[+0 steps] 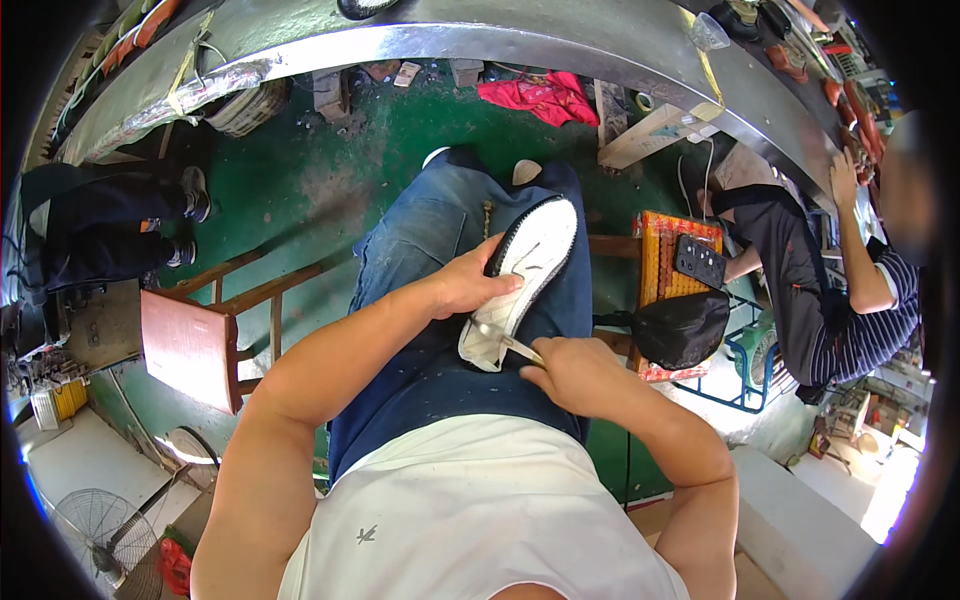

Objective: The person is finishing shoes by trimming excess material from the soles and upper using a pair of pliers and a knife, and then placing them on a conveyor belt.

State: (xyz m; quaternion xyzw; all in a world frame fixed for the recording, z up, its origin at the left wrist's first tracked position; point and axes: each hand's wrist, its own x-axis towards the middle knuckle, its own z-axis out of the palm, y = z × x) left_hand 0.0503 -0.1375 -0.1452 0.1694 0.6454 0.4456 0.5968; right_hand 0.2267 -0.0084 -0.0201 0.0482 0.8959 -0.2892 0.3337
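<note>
An unfinished shoe [540,240] lies sole side up across my lap, its toe pointing away from me. Its underside is white with dark lines, and a black stitched-looking edge runs around the front. My left hand [468,284] is closed on the shoe's left side, thumb pressed on the white underside. My right hand [578,374] is closed around a slim tool [523,350] with a pale shaft; its tip reaches the underside near the heel. The exact kind of tool is hard to make out, and its grip is hidden in my fingers.
A metal-edged workbench [440,45] curves across the far side, with a dark shoe [362,8] on it. A wooden stool [188,345] stands left. On my right, a seat carries a black bag [682,330] and a black device [700,260]; a co-worker [850,280] sits beyond.
</note>
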